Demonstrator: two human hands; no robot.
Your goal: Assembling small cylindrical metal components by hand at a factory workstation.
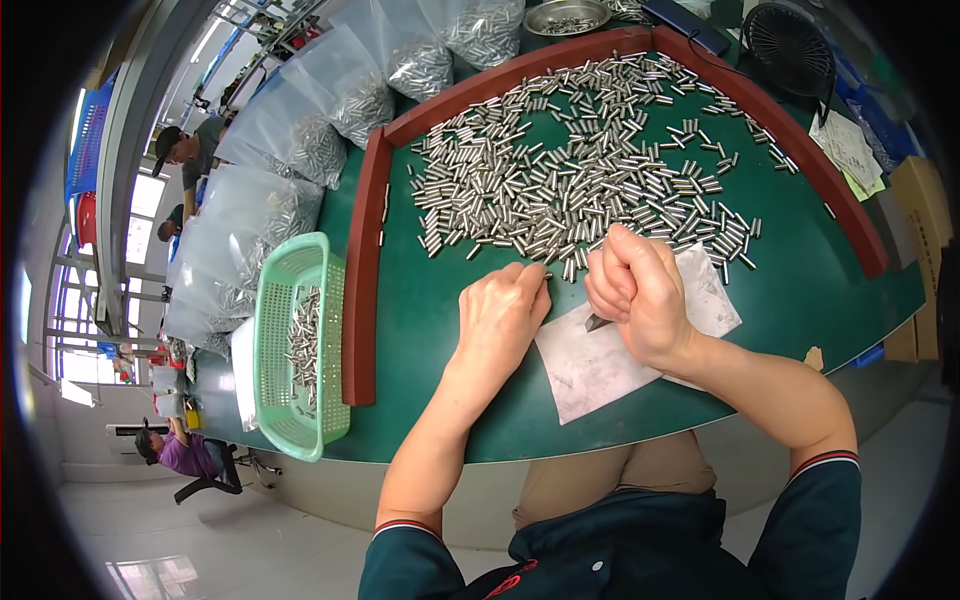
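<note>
A broad heap of short, shiny metal pins [560,190] covers the green tabletop. My left hand [500,312] rests at the near edge of the heap, fingers curled in, with the end of one pin [547,277] showing at its fingertips. Just to its right, my right hand [640,295] is closed in a fist above a smudged white paper [582,375]. From under that fist pokes a dark, narrow-tipped piece [597,322]; the rest of it is hidden in the palm.
Dark red wooden rails [362,290] border the heap. Left of them stands a green plastic basket [264,350] with pins in it. Clear bags of pins [310,150] line the far left. A metal bowl [568,17] and a black fan [790,48] are at the back.
</note>
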